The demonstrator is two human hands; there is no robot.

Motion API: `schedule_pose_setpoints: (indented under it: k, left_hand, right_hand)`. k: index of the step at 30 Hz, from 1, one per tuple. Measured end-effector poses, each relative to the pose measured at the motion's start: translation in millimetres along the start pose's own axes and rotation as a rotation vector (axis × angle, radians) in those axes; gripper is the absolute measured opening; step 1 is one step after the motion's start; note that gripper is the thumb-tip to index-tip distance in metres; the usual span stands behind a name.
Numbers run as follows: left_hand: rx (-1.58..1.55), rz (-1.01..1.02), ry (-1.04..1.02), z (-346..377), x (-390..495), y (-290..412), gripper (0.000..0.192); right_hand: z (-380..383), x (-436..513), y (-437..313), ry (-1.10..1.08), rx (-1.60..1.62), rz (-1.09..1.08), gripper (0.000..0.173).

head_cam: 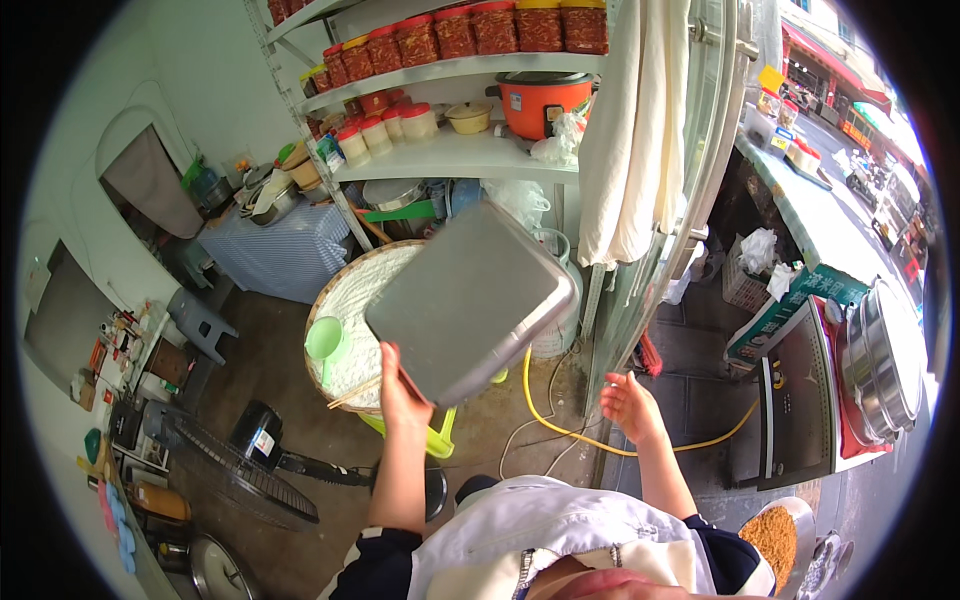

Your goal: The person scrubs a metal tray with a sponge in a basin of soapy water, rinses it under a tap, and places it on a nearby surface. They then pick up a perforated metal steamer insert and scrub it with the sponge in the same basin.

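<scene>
My left hand [403, 394] grips one corner of a dark rectangular metal tray [472, 300], which is tilted and slightly blurred, its broad flat face towards me. To the right, my right hand [630, 405] is raised with its fingers apart and touches nothing. Partly behind the tray stands a round woven basket [311, 319] of white powder or grains. A light green plastic cup [328, 341] and a pair of chopsticks [356, 392] lie on the white contents. Below the basket part of a yellow-green plastic stool [441, 439] shows.
A pedestal fan [232, 472] stands at the left. Shelves [457, 156] hold jars and an orange cooker [544, 105]. A yellow hose [600, 446] crosses the floor. At right are a glass door [637, 307], stacked steamers [885, 360] and a pan of brown crumbs [772, 540].
</scene>
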State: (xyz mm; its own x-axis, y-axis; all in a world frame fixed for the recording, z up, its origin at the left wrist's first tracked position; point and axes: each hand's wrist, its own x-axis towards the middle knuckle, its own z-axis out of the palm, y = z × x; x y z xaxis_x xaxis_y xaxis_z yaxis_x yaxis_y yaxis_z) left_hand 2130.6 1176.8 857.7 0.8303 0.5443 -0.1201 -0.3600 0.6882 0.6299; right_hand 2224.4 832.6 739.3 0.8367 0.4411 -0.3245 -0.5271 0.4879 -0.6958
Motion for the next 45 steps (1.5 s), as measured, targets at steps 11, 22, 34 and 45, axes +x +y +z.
schedule_pose_setpoints:
  k: [11,22,34,45]
  left_hand:
    - [-0.259,0.255,-0.234,281,283,71,0.022]
    - [-0.452,0.202,-0.209,537,474,15,0.038]
    - [0.485,-0.023,-0.411,610,616,0,0.023]
    - [0.804,0.441,-0.442,626,700,-42,0.040]
  right_hand:
    - [-82,-49,34,0.507,0.185,-0.127,0.031]
    - [-23,4,60,1.143,0.493,-0.572,0.032]
    - [39,72,58,1.285,0.490,-0.615,0.031]
    - [61,80,63,1.365,0.505,-0.644,0.031]
